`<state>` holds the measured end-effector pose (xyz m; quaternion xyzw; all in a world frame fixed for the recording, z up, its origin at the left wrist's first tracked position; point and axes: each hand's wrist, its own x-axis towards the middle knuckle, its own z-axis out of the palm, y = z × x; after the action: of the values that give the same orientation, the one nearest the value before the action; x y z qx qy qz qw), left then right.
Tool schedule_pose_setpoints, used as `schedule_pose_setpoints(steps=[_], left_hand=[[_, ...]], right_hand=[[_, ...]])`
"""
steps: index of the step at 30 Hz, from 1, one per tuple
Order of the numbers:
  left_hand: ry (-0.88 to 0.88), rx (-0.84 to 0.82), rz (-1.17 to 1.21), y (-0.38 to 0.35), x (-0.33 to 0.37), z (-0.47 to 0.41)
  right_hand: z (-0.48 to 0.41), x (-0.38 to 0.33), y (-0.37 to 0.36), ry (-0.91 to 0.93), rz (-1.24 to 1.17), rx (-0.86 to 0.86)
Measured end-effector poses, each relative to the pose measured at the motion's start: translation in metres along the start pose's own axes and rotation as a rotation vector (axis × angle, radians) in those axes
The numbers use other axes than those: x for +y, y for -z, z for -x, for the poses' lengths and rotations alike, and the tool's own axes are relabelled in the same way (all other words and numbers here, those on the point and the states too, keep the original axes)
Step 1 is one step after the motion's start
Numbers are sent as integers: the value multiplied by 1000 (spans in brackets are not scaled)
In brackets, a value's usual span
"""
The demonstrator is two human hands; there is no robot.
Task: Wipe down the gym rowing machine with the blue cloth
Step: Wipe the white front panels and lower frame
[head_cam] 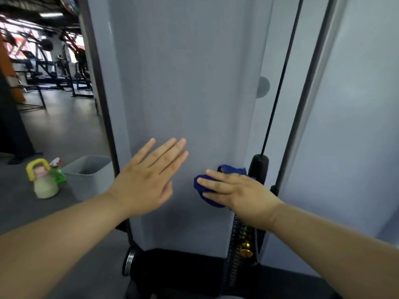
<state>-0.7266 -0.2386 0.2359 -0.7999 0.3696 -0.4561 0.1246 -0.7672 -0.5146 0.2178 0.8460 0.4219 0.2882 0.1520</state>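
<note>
The machine's tall grey upright panel (185,83) fills the middle of the view. My right hand (237,193) presses a bunched blue cloth (203,188) flat against the panel's lower right part, with its fingers stretched over the cloth. My left hand (149,173) lies flat on the same panel, fingers straight and spread, a short way left of the cloth. A black cable (278,83) runs down to a black weight-stack top (259,167) just behind the cloth. A gold selector pin (246,249) shows below my right wrist.
On the floor at the left stand a grey bin (90,175), a green spray bottle (57,171) and a pale jug with a yellow handle (42,182). A chrome guide rod (311,87) rises on the right. Other gym machines (54,67) stand far back left.
</note>
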Motion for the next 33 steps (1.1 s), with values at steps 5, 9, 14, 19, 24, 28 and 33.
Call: schedule_pose_setpoints(steps=[5, 9, 14, 19, 24, 28, 33], left_hand=[[-76, 69, 75, 5, 35, -32], [-74, 165, 212, 16, 68, -81], [-197, 263, 381, 20, 116, -135], [-321, 348, 369, 9, 147, -179], [-408, 519, 312, 3, 154, -208], [-508, 494, 302, 8, 169, -223], [-621, 426, 201, 14, 175, -233]], right_hand=[[36, 19, 47, -343, -67, 308], [75, 49, 99, -651, 52, 649], [117, 54, 90, -838, 50, 646], [142, 42, 78, -929, -276, 673], [164, 47, 70, -742, 13, 603], [180, 54, 73, -956, -112, 707], [190, 61, 74, -939, -87, 649]])
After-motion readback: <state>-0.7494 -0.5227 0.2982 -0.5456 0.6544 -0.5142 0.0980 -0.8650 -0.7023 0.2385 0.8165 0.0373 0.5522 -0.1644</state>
